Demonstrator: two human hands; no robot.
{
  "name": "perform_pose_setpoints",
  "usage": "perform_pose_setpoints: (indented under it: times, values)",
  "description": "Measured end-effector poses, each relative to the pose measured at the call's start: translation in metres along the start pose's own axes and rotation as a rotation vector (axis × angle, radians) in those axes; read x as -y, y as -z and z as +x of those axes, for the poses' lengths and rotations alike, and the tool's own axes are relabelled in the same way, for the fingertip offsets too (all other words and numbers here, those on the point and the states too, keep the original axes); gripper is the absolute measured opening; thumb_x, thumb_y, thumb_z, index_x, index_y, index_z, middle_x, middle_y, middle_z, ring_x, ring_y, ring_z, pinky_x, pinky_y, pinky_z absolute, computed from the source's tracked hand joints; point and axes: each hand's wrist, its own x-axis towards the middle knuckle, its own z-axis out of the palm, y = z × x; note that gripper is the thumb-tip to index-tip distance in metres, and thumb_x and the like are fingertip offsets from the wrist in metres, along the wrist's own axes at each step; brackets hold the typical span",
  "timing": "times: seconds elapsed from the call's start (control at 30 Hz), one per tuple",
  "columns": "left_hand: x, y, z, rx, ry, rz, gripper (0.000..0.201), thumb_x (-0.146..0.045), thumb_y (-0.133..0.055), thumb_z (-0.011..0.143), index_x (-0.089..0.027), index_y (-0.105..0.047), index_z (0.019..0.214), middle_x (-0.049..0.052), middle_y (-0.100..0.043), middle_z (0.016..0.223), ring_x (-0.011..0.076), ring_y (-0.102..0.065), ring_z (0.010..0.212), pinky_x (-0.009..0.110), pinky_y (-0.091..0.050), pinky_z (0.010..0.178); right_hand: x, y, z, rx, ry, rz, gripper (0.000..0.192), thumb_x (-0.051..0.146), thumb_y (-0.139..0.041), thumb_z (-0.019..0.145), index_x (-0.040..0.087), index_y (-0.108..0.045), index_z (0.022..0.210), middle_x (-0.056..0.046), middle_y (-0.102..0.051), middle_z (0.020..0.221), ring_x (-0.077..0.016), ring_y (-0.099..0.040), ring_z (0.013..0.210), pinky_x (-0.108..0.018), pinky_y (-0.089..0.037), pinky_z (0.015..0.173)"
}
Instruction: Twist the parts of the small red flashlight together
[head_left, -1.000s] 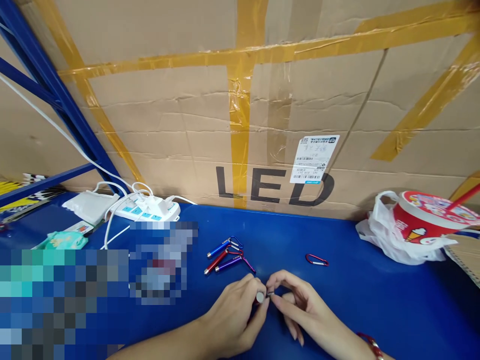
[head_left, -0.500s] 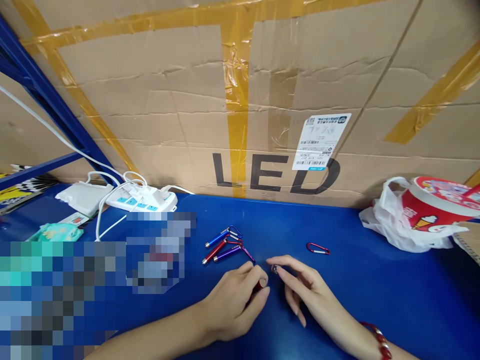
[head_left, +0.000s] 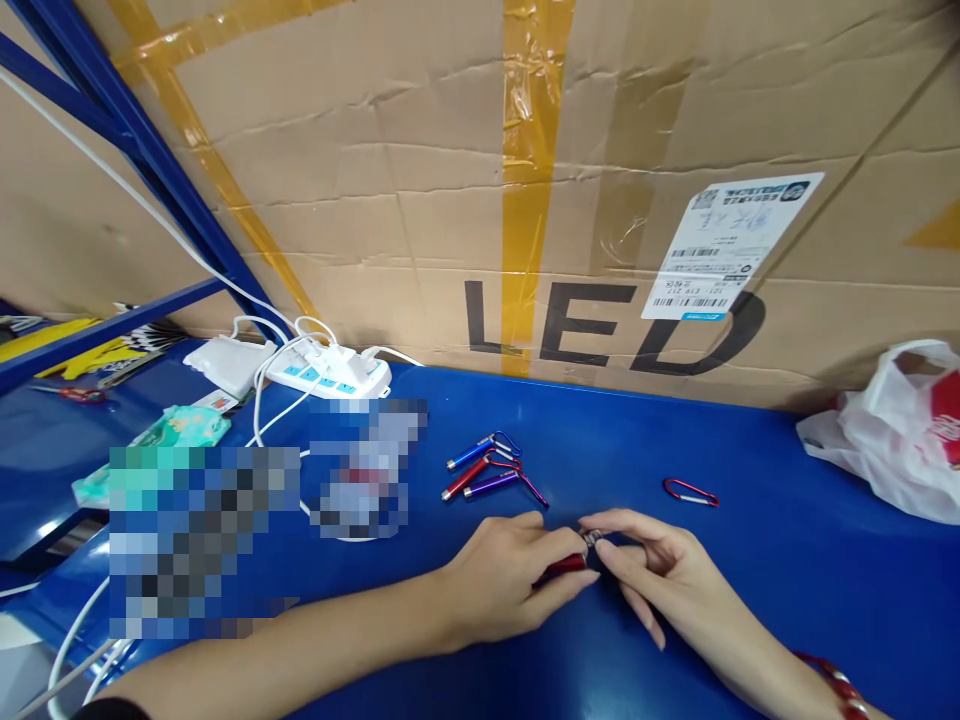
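Pinching a red mini flashlight (head_left: pixel 561 568) low over the blue surface (head_left: pixel 750 590), the left hand (head_left: pixel 510 580) is curled around the barrel with thumb and fingers closed on it. Half a second earlier a small silvery end piece (head_left: pixel 592 538) was held apart from the barrel; now it is pressed against the barrel's tip, so the two parts appear to have been brought together. That piece is gripped between thumb and forefinger of the right hand (head_left: pixel 660 570), the other fingers being spread loosely toward the surface. Both forearms are laid nearly flat, converging on the flashlight. Just beyond the flashlight, three finished keychain flashlights (head_left: pixel 487 468) are grouped; to its right a loose red carabiner (head_left: pixel 691 491) is seen. Farther behind the flashlight, a cardboard box (head_left: pixel 450 200) is stood.
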Motion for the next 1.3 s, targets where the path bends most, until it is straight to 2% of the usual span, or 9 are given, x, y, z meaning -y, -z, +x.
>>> perform_pose_setpoints:
  times: [0.23,0.57,0.7,0.87,0.97,1.03,1.1,1.2,1.3]
  values:
    - [-0.002,-0.002,-0.002,-0.03,0.016,0.024,0.021,-0.03,-0.039,0.093,-0.017,-0.053,0.084,-0.001,-0.053,0.059,0.0137,-0.051,0.054,0.022,-0.036,0.049,-0.002,0.0,0.001,-0.005,0.012,0.037,0.051,0.057,-0.063,0.069,0.013,-0.061,0.095,0.009,-0.042,0.035,-0.0046,-0.033,0.027,-0.019,-0.023,0.035]
    - [-0.002,-0.003,-0.001,-0.033,0.08,-0.069,0.015,-0.03,-0.042,0.09,-0.017,-0.05,0.086,0.002,-0.059,0.068,0.0154,-0.056,0.06,0.023,-0.042,0.055,-0.01,0.002,0.002,0.017,0.096,0.072,0.04,0.05,-0.059,0.078,0.016,-0.061,0.099,0.007,-0.047,0.041,-0.0048,-0.04,0.03,-0.017,-0.027,0.034]
    - [-0.002,-0.002,-0.001,-0.029,0.09,-0.087,0.013,-0.029,-0.043,0.089,-0.017,-0.049,0.087,0.002,-0.059,0.07,0.0151,-0.056,0.061,0.022,-0.043,0.056,-0.005,0.002,0.001,0.01,0.098,0.058,0.039,0.049,-0.062,0.075,0.015,-0.064,0.095,0.003,-0.054,0.052,-0.0036,-0.04,0.03,-0.017,-0.027,0.034]
    - [-0.002,-0.001,0.001,-0.04,0.113,-0.114,0.011,-0.024,-0.043,0.088,-0.017,-0.05,0.085,0.002,-0.058,0.07,0.0139,-0.054,0.06,0.022,-0.042,0.056,0.0,0.001,0.0,-0.003,0.091,0.029,0.041,0.05,-0.064,0.072,0.013,-0.067,0.091,0.007,-0.045,0.04,-0.0038,-0.036,0.028,-0.018,-0.029,0.034]
    - [-0.003,-0.001,0.002,-0.04,0.102,-0.085,0.013,-0.024,-0.042,0.089,-0.017,-0.052,0.084,0.001,-0.055,0.064,0.0139,-0.05,0.059,0.022,-0.039,0.054,0.0,0.0,0.001,-0.008,0.13,0.062,0.036,0.049,-0.067,0.071,0.015,-0.069,0.085,-0.001,-0.059,0.066,-0.0005,-0.038,0.03,-0.018,-0.03,0.032]
    - [-0.003,0.0,0.002,-0.035,0.084,-0.065,0.016,-0.025,-0.04,0.09,-0.017,-0.052,0.083,0.0,-0.053,0.061,0.0141,-0.048,0.058,0.022,-0.037,0.052,0.0,0.0,0.001,0.002,0.151,0.079,0.034,0.048,-0.066,0.071,0.016,-0.07,0.083,-0.004,-0.06,0.083,0.0008,-0.04,0.031,-0.017,-0.03,0.031]
    - [-0.003,0.0,0.002,-0.024,0.068,-0.054,0.019,-0.026,-0.04,0.091,-0.017,-0.053,0.081,0.0,-0.052,0.06,0.0139,-0.046,0.057,0.022,-0.036,0.051,0.0,0.001,0.001,0.012,0.157,0.088,0.035,0.049,-0.065,0.072,0.016,-0.07,0.081,-0.005,-0.058,0.084,0.0007,-0.041,0.031,-0.017,-0.028,0.029]
    - [-0.002,0.0,0.002,-0.004,0.049,-0.04,0.022,-0.028,-0.039,0.093,-0.018,-0.053,0.08,-0.001,-0.053,0.06,0.0136,-0.045,0.057,0.023,-0.036,0.052,0.0,0.001,0.002,0.014,0.157,0.089,0.036,0.05,-0.063,0.073,0.015,-0.07,0.079,-0.003,-0.056,0.075,0.0005,-0.04,0.031,-0.016,-0.028,0.03]
    - [-0.001,0.0,0.002,0.006,0.035,-0.031,0.024,-0.029,-0.038,0.094,-0.018,-0.052,0.079,-0.001,-0.053,0.061,0.0138,-0.046,0.058,0.023,-0.035,0.052,-0.002,0.002,0.003,0.029,0.169,0.082,0.033,0.047,-0.063,0.075,0.016,-0.07,0.081,-0.003,-0.056,0.08,0.0012,-0.042,0.032,-0.016,-0.028,0.03]
